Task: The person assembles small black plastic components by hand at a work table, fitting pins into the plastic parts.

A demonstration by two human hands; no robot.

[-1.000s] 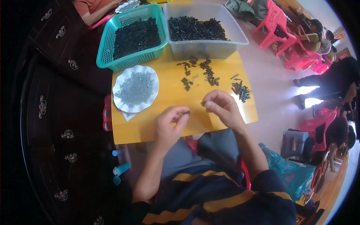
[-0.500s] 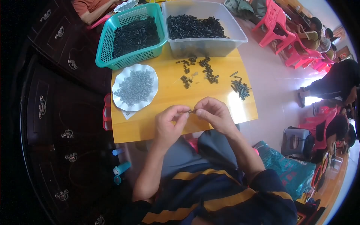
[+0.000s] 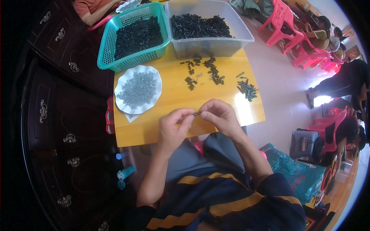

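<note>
Over the near edge of the yellow table, my left hand and my right hand meet fingertip to fingertip. Between them they pinch a small dark tube-like piece, mostly covered by the fingers. Left of my hands, a white wavy-rimmed plate holds a heap of small clear pieces. Beyond my hands lie loose short dark pieces in clusters. A pile of slim dark grey pieces rests near the table's right edge.
A green basket and a clear plastic bin, both full of black pieces, stand at the table's far side. Dark drawers line the left. To the right are pink chairs, other people and a teal bag. A bottle stands lower left.
My hands stay almost in place, still pinching the small piece. The view has shifted very slightly; nothing on the table has visibly moved.
</note>
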